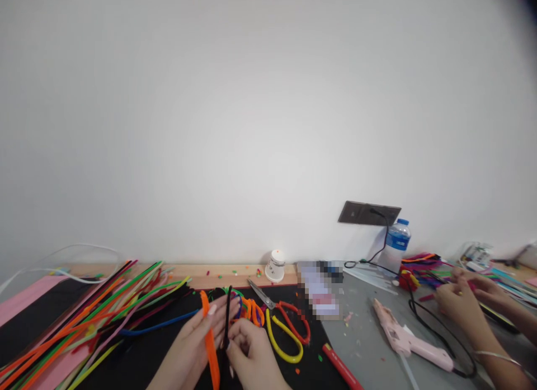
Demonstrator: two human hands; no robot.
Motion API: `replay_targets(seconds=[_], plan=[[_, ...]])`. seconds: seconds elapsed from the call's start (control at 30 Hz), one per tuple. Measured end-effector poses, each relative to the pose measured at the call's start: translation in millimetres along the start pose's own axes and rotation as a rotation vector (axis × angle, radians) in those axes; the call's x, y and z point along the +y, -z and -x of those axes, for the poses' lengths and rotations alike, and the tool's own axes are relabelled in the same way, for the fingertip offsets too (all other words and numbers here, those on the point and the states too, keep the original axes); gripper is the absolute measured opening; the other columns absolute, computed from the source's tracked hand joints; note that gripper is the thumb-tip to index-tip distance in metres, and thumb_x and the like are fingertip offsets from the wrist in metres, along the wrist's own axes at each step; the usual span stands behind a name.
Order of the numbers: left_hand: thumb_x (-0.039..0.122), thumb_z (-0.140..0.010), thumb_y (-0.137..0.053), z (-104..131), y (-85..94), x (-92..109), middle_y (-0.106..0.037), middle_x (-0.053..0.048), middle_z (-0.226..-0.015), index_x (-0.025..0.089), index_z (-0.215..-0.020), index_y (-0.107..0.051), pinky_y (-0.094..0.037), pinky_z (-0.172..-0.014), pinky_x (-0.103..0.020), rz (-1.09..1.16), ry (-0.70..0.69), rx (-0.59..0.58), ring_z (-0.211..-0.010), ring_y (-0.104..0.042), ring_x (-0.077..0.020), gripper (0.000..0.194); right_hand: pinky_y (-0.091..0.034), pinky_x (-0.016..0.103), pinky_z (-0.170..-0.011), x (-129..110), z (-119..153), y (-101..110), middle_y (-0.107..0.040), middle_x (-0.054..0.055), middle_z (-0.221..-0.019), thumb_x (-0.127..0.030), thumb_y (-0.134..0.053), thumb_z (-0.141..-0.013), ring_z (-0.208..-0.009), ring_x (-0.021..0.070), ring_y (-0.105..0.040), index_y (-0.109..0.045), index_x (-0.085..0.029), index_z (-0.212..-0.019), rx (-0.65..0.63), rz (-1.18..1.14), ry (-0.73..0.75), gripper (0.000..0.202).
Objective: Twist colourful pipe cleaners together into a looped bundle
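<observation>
My left hand (197, 337) holds an orange pipe cleaner (210, 339) that stands nearly upright at the bottom centre. My right hand (251, 353) pinches a black pipe cleaner (227, 317) right beside it, fingers closed around its lower part. Both hands hover over a black mat (138, 356). Just behind them lies a bundle of bent pipe cleaners (247, 309) in orange, green and purple. Scissors (281, 323) with red and yellow handles lie to the right of my right hand.
Several long pipe cleaners (96, 317) fan across the left. A pink glue gun (409, 339) with a black cord, a water bottle (394, 244), a small white cup (276, 265) and a red stick (342, 370) lie around. Another person's hands (461, 300) work at the right.
</observation>
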State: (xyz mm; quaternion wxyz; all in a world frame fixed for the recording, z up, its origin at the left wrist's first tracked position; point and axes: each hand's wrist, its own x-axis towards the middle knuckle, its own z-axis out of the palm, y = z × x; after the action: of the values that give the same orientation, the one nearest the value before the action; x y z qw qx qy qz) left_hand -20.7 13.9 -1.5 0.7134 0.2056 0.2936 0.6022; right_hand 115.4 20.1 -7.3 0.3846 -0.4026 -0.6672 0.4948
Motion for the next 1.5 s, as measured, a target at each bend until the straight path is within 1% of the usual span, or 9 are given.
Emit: replay_targets(seconds=[0.1,0.23,0.33,0.53,0.77,0.93,1.03,1.23,1.5], plan=[[0.025,-0.076,-0.061,-1,6.7,17,-0.067,0.0,-0.082,0.022,-0.093,-0.06,-0.051,-0.065,-0.021,-0.058,-0.269,0.269,-0.074,-0.061,-0.0119,0.018,-0.024,0.016,-0.04,1,0,4,-0.037,-0.008,-0.045,-0.009,-0.043,-0.068,-0.039,0.0068,-0.035,-0.049,-0.017,-0.068,0.006,0.067,-0.027,0.01],[0.033,-0.071,-0.064,0,7.9,31,-0.054,0.008,-0.059,0.022,-0.086,-0.06,-0.033,-0.034,-0.008,-0.159,-0.452,0.345,-0.04,-0.035,-0.0025,0.019,-0.021,0.017,-0.04,5,3,8,-0.04,-0.007,-0.046,-0.008,-0.047,-0.065,-0.041,0.0072,-0.036,-0.055,-0.018,-0.062,-0.045,0.303,-0.023,0.012],[0.04,-0.07,-0.064,4,0.5,25,-0.049,0.01,-0.053,0.022,-0.086,-0.056,-0.024,-0.03,-0.007,-0.209,-0.364,0.277,-0.037,-0.028,-0.0018,0.025,-0.022,0.019,-0.043,4,3,10,-0.042,-0.006,-0.045,-0.014,-0.053,-0.068,-0.043,0.0084,-0.038,-0.054,-0.018,-0.057,0.034,0.449,0.025,0.011],[0.054,-0.067,-0.06,11,-9.4,-12,-0.047,0.008,-0.046,0.018,-0.072,-0.051,-0.01,-0.028,-0.011,-0.422,0.13,-0.059,-0.032,-0.015,0.0004,0.037,-0.03,0.02,-0.051,-6,0,19,-0.049,-0.003,-0.058,-0.026,-0.041,-0.086,-0.053,0.0108,-0.045,-0.051,-0.019,-0.073,0.153,0.326,0.154,0.018],[0.063,-0.066,-0.054,11,-2.5,-23,-0.053,0.005,-0.043,0.018,-0.077,-0.052,-0.008,-0.027,-0.014,-0.582,0.304,-0.221,-0.027,-0.02,-0.0006,0.046,-0.028,0.019,-0.044,-1,1,18,-0.04,-0.006,-0.048,-0.033,-0.037,-0.088,-0.044,0.0091,-0.037,-0.049,-0.019,-0.074,0.112,0.11,0.129,0.024],[0.063,-0.064,-0.055,10,-4.2,-21,-0.055,0.005,-0.044,0.02,-0.077,-0.05,-0.012,-0.025,-0.015,-0.555,0.328,-0.205,-0.027,-0.023,-0.0023,0.045,-0.03,0.02,-0.045,2,0,17,-0.041,-0.005,-0.052,-0.04,-0.038,-0.087,-0.047,0.01,-0.037,-0.05,-0.019,-0.072,0.149,0.068,0.123,0.028],[0.062,-0.065,-0.054,10,-3.8,-26,-0.054,0.004,-0.042,0.019,-0.074,-0.05,-0.011,-0.026,-0.014,-0.558,0.256,-0.169,-0.026,-0.024,-0.0021,0.044,-0.031,0.02,-0.046,-1,0,17,-0.041,-0.004,-0.053,-0.039,-0.034,-0.089,-0.048,0.0101,-0.038,-0.048,-0.018,-0.07,0.136,0.034,0.129,0.031],[0.062,-0.069,-0.05,4,3.3,-35,-0.054,0.004,-0.04,0.02,-0.066,-0.047,-0.011,-0.027,-0.014,-0.625,0.162,-0.166,-0.025,-0.022,-0.0015,0.042,-0.029,0.019,-0.046,-3,-1,18,-0.043,-0.006,-0.052,-0.02,-0.047,-0.081,-0.046,0.0085,-0.04,-0.046,-0.018,-0.073,0.044,0.019,0.112,0.009],[0.061,-0.07,-0.049,-1,5.2,-36,-0.051,0.006,-0.035,0.019,-0.066,-0.048,-0.011,-0.026,-0.014,-0.637,0.159,-0.219,-0.022,-0.024,-0.0019,0.042,-0.028,0.018,-0.044,1,-4,16,-0.044,-0.006,-0.05,-0.01,-0.045,-0.076,-0.045,0.0081,-0.041,-0.045,-0.017,-0.068,0.07,0.037,0.076,0.011]])
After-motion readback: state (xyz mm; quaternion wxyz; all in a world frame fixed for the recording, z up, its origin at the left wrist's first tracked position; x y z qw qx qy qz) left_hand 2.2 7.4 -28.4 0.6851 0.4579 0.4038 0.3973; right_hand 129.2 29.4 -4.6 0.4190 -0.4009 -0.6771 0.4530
